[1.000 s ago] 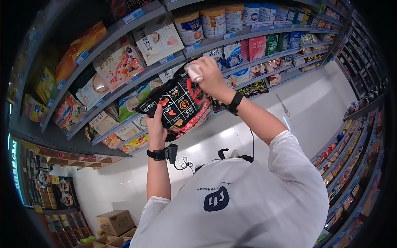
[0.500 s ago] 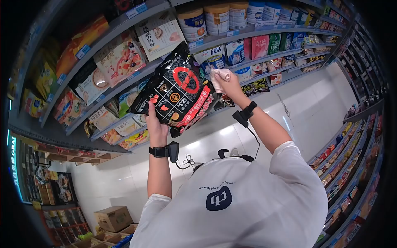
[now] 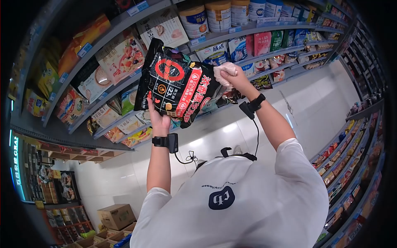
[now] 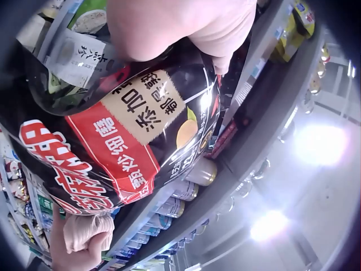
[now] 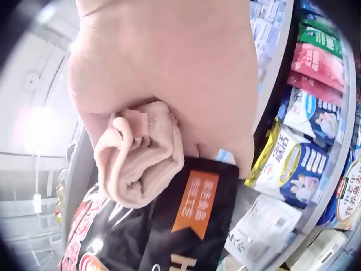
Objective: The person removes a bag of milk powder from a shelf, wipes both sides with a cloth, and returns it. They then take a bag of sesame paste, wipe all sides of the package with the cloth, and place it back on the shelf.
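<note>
My left hand (image 3: 159,120) grips a black bag (image 3: 178,84) in front of shelves (image 3: 218,36), thumb on its printed face – likely to steady it – while my right hand (image 3: 240,82) pinches a folded pink cloth (image 3: 223,74) at its edge.
</note>
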The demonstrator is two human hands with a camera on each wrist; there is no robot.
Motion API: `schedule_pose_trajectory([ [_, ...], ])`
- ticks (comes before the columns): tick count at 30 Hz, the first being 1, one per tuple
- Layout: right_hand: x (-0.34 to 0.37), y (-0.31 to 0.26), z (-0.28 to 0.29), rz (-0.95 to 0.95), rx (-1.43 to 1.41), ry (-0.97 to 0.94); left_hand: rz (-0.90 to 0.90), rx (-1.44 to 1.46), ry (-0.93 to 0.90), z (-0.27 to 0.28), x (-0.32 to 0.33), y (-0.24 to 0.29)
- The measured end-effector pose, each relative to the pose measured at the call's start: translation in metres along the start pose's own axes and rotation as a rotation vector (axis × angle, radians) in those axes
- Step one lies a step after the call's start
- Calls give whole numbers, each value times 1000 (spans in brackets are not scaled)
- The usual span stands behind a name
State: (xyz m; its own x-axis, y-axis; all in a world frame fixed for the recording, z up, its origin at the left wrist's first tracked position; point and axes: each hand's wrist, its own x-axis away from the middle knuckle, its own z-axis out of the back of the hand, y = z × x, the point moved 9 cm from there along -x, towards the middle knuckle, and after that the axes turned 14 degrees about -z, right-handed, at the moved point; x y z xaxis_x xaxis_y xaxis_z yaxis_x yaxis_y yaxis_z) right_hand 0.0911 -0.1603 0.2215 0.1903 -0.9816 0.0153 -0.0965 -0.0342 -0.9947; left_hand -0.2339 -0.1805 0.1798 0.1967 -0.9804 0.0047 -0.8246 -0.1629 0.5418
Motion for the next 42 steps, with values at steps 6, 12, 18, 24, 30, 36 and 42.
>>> schedule_pose_trajectory([
  [6,37,-135,-36,692,627,372,258,-195,-68,58,1,-33],
  [12,50,-184,-109,975,961,108,408,-716,-93,90,26,-47],
  [18,40,-178,-126,905,1171,-39,-737,-1290,-98,-51,52,57],
  [24,43,-163,-141,883,1164,-135,-1032,-1491,-915,-133,50,29],
  [30,37,-155,-130,830,1151,-104,-724,-1403,-664,-106,18,7],
  [36,30,-143,-112,724,1159,-29,-653,-1572,-579,-105,4,9],
  [42,29,-148,-116,747,1134,-11,-372,-1377,-742,-95,-3,16],
])
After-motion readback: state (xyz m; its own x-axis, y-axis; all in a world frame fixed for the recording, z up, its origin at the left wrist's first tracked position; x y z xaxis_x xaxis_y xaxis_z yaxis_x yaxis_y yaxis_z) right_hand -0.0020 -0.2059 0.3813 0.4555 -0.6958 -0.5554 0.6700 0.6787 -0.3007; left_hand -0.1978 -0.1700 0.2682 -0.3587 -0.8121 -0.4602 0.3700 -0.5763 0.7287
